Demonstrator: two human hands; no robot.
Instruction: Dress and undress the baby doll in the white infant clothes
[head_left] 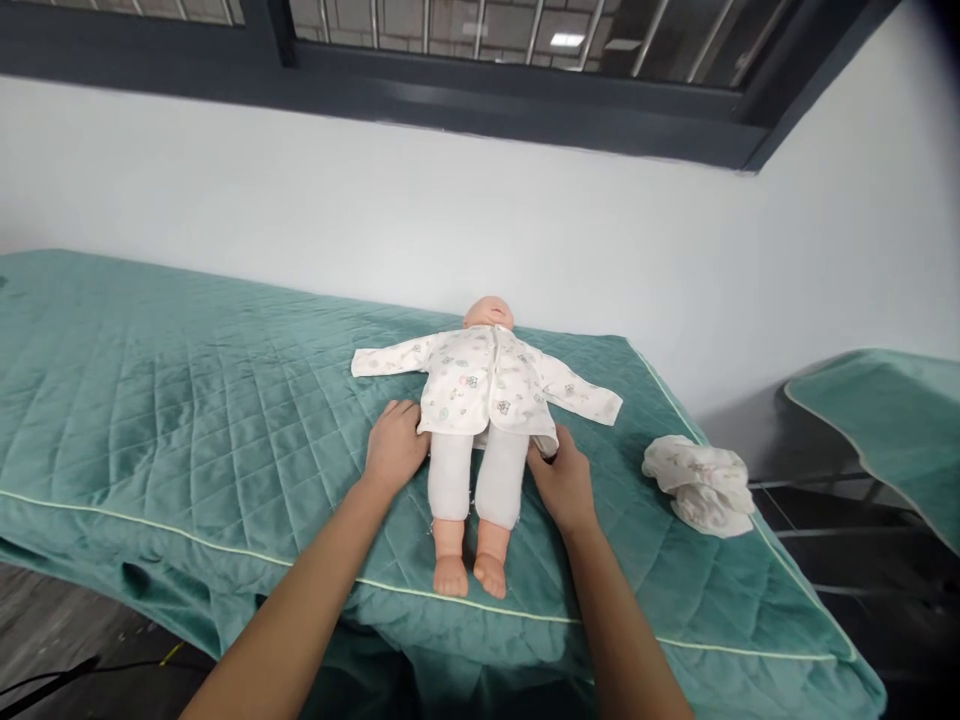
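A baby doll (pixel 450 570) lies on its back on a green quilted bed cover, feet toward me. It wears a white printed baby shirt (pixel 457 385), sleeves spread to both sides, and white leggings (pixel 450 480). My left hand (pixel 395 445) is closed at the shirt's lower left corner, beside the doll's hip; its fingertips are partly hidden. On the other side, my right hand (pixel 564 480) pinches the lower right corner of the hem, which is turned up a little. The doll's bare feet stick out below the leggings.
A crumpled white printed cloth (pixel 701 485) lies near the right edge of the green bed cover (pixel 225 430). Behind the bed stands a white wall (pixel 300 200) under a dark-framed, barred window. Another green covered surface (pixel 892 420) is at far right.
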